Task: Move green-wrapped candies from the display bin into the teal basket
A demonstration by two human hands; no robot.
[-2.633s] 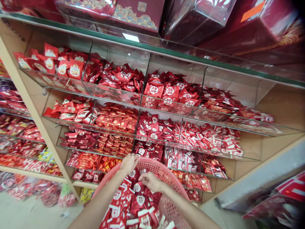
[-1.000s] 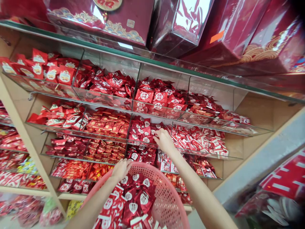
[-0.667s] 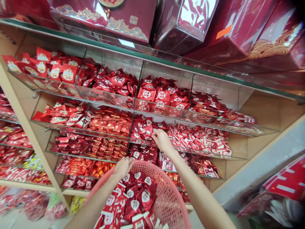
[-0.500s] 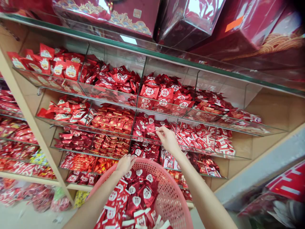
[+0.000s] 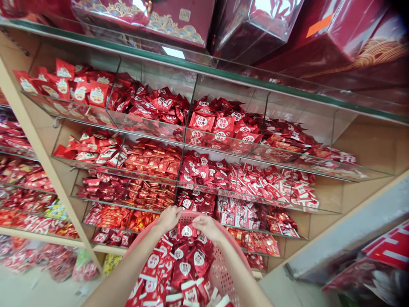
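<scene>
A pink perforated plastic basket (image 5: 225, 273) is below me, filled with red candy packets (image 5: 183, 268), many with round white labels. My left hand (image 5: 169, 218) is closed over the basket's far rim. Just right of it, my right hand (image 5: 206, 226) pinches a red candy packet with a white label (image 5: 187, 231) over the far part of the basket. Beyond both hands, the bin of dark red labelled packets (image 5: 200, 166) stands on the shelf.
Tiered shelves with clear dividers (image 5: 191, 102) hold red packets in rows ahead. A glass shelf edge (image 5: 230, 68) crosses above, carrying large dark red boxes (image 5: 172, 21). Bagged sweets (image 5: 57, 260) lie on the floor at left. A wooden upright (image 5: 41, 149) separates the shelf units.
My right hand has come back from the shelf bin to the basket, now with a red packet in its fingers. My left hand has stayed on the rim.
</scene>
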